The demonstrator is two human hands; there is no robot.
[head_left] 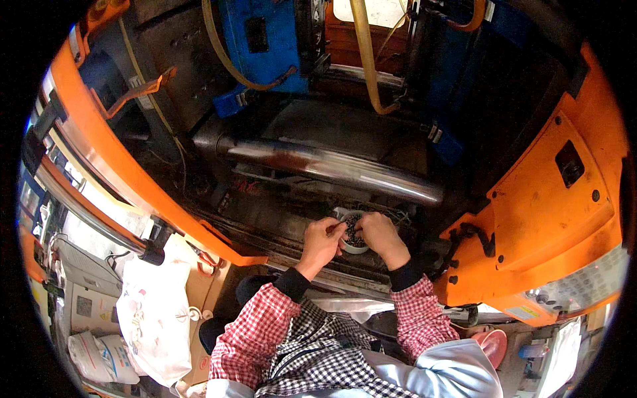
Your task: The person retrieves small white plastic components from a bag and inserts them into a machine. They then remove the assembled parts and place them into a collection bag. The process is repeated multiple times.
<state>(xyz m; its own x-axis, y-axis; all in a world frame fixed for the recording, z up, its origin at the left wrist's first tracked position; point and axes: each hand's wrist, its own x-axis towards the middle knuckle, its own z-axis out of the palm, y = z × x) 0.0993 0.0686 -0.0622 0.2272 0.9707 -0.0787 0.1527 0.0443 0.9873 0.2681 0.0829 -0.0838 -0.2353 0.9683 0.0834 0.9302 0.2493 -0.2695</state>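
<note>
A white cup (356, 250) filled with small dark pieces stands on the machine's ledge between my hands. My left hand (321, 243) is at the cup's left side, thumb and fingers pinched together near its rim. Anything in that pinch is too small to make out. From the right, my right hand (383, 239) bends over the cup, its curled fingertips down at the dark pieces. Whatever those fingertips grip is hidden by the hand.
A thick shiny metal bar (332, 166) crosses the machine just beyond my hands. Orange machine guards flank me, a left guard (133, 166) and a right guard (557, 205). A tan hose (363, 53) hangs ahead. A white bag (156, 312) lies at left on a cardboard box.
</note>
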